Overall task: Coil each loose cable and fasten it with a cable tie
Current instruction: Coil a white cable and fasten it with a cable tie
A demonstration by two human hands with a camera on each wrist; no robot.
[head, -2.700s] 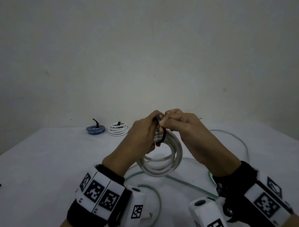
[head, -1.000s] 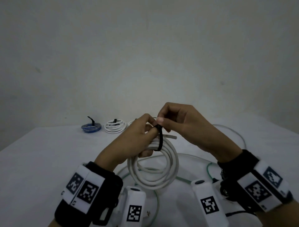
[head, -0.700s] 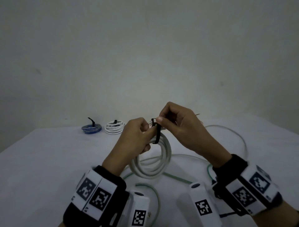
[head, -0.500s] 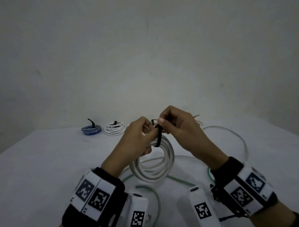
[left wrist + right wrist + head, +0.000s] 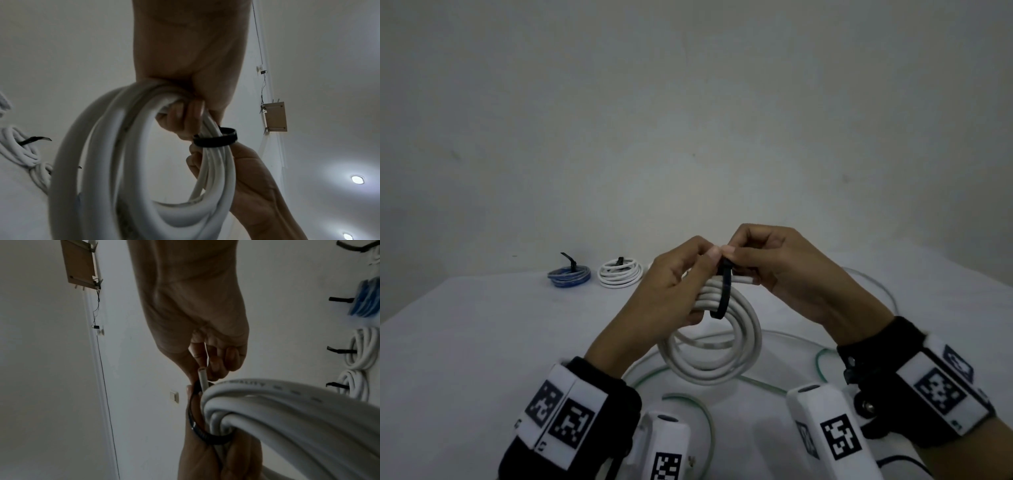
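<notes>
A thick white cable coil (image 5: pixel 726 356) hangs upright above the table, held at its top by my left hand (image 5: pixel 674 291), whose fingers curl round the strands (image 5: pixel 180 123). A black cable tie (image 5: pixel 724 291) loops loosely round the top of the coil (image 5: pixel 216 139) (image 5: pixel 197 421). My right hand (image 5: pixel 774 270) pinches the tie's upper end against my left thumb, with a short white cable end (image 5: pixel 202 378) lying along its fingers. The tie's head and tail are hidden between the fingertips.
Tied coils lie at the table's far side: a blue one (image 5: pixel 569 275) and a white one (image 5: pixel 620 273), more in the right wrist view (image 5: pixel 362 350). A loose thin green cable (image 5: pixel 756 383) and a loose white cable (image 5: pixel 876 284) wind across the white table (image 5: pixel 465 359).
Both hands and the coil have stayed in nearly the same place, dropping slightly. My fingertips have come closer together at the top of the tie.
</notes>
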